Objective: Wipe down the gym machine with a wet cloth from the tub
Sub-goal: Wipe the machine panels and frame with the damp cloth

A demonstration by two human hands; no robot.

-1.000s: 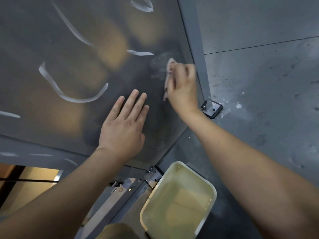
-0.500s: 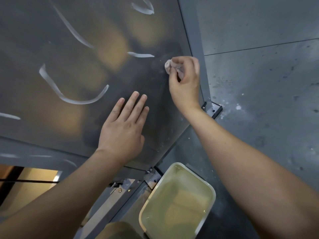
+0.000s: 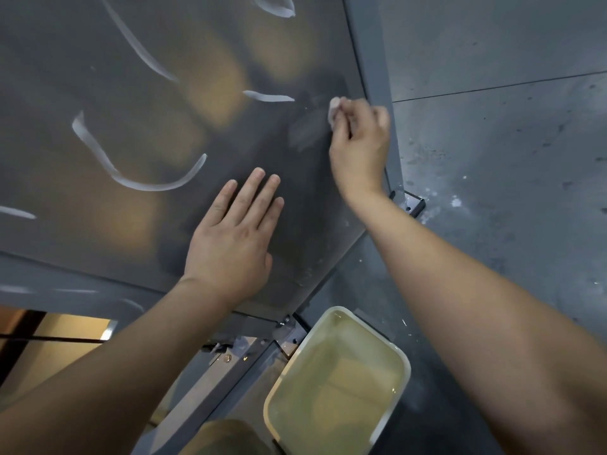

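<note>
Right hand clamped on a bunched cloth against the grey panel; left hand flat, fingers apart, on the panel; tub of water below.

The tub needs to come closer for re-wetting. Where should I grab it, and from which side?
Take the tub by its rim on the right long side, from the floor side; the machine frame crowds its left. It holds water, so keep it level. The right hand grips the cloth, so use the left hand.
</note>
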